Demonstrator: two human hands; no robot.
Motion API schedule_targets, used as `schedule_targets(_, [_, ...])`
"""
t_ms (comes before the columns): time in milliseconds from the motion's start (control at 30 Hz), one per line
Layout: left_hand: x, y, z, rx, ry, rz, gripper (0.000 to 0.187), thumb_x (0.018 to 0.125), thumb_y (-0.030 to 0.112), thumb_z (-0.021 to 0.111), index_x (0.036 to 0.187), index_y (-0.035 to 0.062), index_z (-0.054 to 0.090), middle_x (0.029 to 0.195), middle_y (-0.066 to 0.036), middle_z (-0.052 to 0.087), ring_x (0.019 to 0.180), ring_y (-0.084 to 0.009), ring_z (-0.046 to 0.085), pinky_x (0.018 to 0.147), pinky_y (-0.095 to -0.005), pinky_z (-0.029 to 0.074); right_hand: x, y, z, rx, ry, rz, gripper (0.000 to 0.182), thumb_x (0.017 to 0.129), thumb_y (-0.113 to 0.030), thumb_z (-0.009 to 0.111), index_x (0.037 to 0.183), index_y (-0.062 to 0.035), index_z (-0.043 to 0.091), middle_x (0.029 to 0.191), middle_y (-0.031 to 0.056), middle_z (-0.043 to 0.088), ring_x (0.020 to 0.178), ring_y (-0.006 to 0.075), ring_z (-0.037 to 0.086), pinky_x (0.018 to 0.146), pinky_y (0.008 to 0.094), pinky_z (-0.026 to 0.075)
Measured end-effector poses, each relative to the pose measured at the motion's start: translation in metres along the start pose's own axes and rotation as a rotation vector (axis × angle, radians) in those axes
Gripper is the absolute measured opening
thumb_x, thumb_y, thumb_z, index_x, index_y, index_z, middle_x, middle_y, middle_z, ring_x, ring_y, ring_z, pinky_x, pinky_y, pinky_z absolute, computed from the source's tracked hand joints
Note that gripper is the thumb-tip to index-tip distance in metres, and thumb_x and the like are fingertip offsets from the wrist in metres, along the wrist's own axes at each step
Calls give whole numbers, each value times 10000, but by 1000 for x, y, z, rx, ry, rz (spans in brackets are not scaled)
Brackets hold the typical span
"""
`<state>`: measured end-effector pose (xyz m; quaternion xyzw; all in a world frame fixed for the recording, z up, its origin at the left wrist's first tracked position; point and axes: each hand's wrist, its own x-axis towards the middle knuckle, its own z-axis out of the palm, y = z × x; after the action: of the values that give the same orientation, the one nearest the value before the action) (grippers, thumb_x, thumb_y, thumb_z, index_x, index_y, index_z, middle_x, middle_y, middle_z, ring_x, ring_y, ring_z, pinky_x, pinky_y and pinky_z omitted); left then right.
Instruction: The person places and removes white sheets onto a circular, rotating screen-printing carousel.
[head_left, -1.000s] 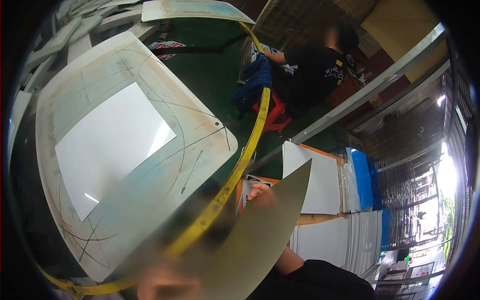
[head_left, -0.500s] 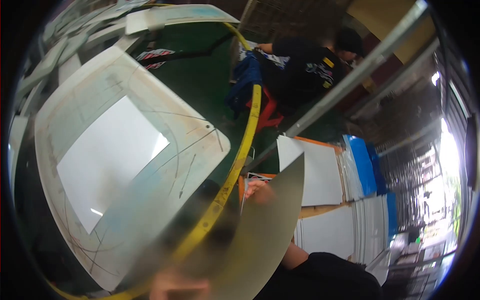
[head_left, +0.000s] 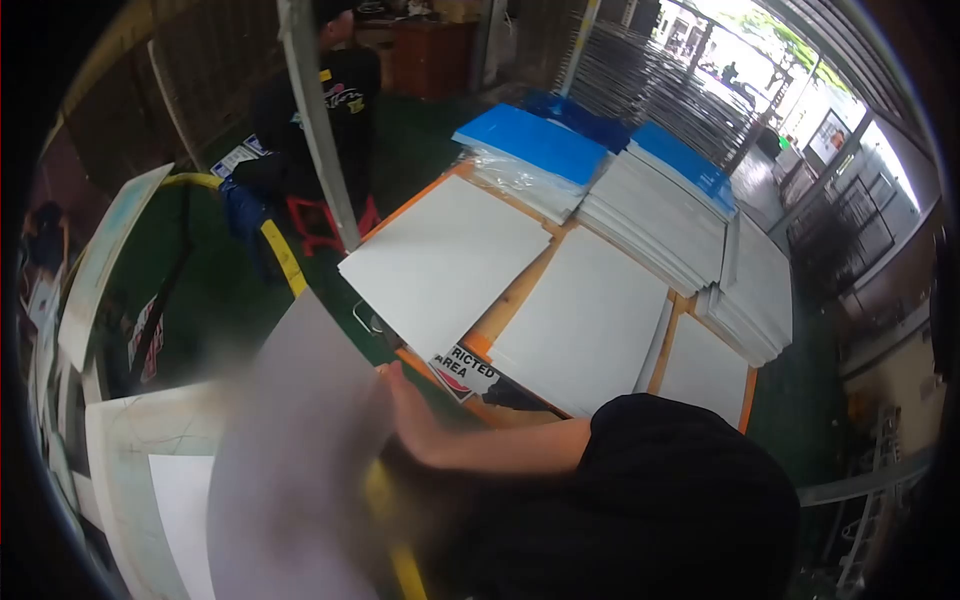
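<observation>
A large, thin grey-white sheet (head_left: 290,440) stands steeply tilted in front of me, partly blurred. My right hand (head_left: 402,408) is closed on its right edge, with the forearm stretched in from the right. My left hand is out of view; the sheet hides what lies behind it at the lower left. Beyond the sheet, a pale stained board (head_left: 115,440) carries a white sheet (head_left: 180,500), which is partly covered by the one I hold. A yellow bar (head_left: 405,570) runs beneath my right arm.
White panels (head_left: 455,260) lie in stacks on an orange-edged wooden surface (head_left: 500,325). Blue-topped stacks (head_left: 530,140) stand behind them. A "RICTED AREA" sign (head_left: 465,370) lies near my hand. A metal post (head_left: 318,130) rises beside another person (head_left: 345,110) and a red stool (head_left: 310,225).
My view has swung right toward the stacked panels. The held sheet has turned and now overlaps the pale board. My left hand, blurred at the bottom before, has left the view.
</observation>
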<state>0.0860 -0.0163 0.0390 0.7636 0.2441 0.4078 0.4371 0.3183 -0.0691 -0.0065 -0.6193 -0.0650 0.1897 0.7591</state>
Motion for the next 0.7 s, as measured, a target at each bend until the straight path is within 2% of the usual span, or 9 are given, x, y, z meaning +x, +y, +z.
schedule_targets(33, [1, 1, 3, 8, 2, 10, 619, 813, 554, 485, 838, -31, 685, 767, -178, 661, 742, -271, 646, 852, -424, 436, 1, -5, -3, -28, 79, -7, 615, 975, -504, 170, 1177, -20, 493, 1107, 102, 517, 1052, 188, 458, 967, 309, 319])
schedule_targets(67, [1, 3, 3, 16, 7, 14, 612, 811, 548, 488, 836, -31, 685, 764, -177, 660, 738, -271, 644, 846, -423, 436, 8, 5, -16, 142, -52, 144, 638, 970, -520, 151, 1115, -8, 503, 1031, 87, 527, 982, 180, 470, 928, 311, 344])
schedule_targets(167, [2, 6, 9, 38, 13, 26, 592, 807, 531, 495, 830, -30, 684, 755, -175, 656, 725, -271, 638, 831, -420, 435, 1, -18, -19, 15, 20, 50, 644, 948, -578, 154, 894, -32, 491, 810, 39, 460, 776, 137, 404, 765, 269, 358])
schedule_targets(200, [1, 7, 11, 43, 10, 31, 585, 806, 525, 498, 828, -29, 684, 751, -174, 655, 721, -271, 636, 826, -419, 435, 1, -16, -20, 1, 34, 87, 656, 947, -579, 138, 868, -35, 497, 796, 38, 458, 780, 134, 402, 760, 271, 358])
schedule_targets(300, [-1, 10, 14, 63, 21, 45, 565, 802, 508, 505, 823, -28, 683, 742, -172, 651, 708, -270, 629, 811, -416, 435, -3, -19, -26, 3, -72, 89, 641, 956, -558, 148, 880, -30, 502, 822, 42, 477, 794, 137, 416, 781, 279, 365])
schedule_targets(400, [-4, 13, 15, 92, 44, 60, 545, 798, 492, 513, 817, -27, 682, 732, -170, 647, 695, -270, 623, 795, -414, 435, -6, -32, -25, 38, 20, 140, 602, 976, -502, 148, 1048, -21, 503, 958, 69, 520, 916, 150, 464, 886, 283, 351])
schedule_targets(500, [-8, 17, 15, 113, 70, 78, 525, 794, 475, 520, 811, -26, 681, 723, -168, 644, 683, -270, 617, 780, -411, 435, 0, -26, -24, 165, -20, 75, 577, 978, -499, 170, 1017, -26, 498, 933, 46, 510, 895, 129, 462, 853, 270, 360])
schedule_targets(600, [-14, 21, 16, 122, 88, 92, 506, 790, 458, 528, 805, -24, 680, 713, -166, 640, 670, -270, 611, 764, -408, 435, -11, -35, -24, 88, -20, -27, 561, 978, -497, 182, 1008, -34, 497, 915, 26, 499, 880, 118, 461, 821, 276, 376])
schedule_targets(700, [-18, 26, 14, 149, 119, 122, 486, 786, 441, 535, 800, -23, 679, 704, -164, 636, 657, -269, 605, 749, -406, 435, -14, -24, -26, 76, -65, 102, 534, 984, -474, 199, 978, -33, 500, 902, 42, 497, 859, 131, 458, 810, 284, 383])
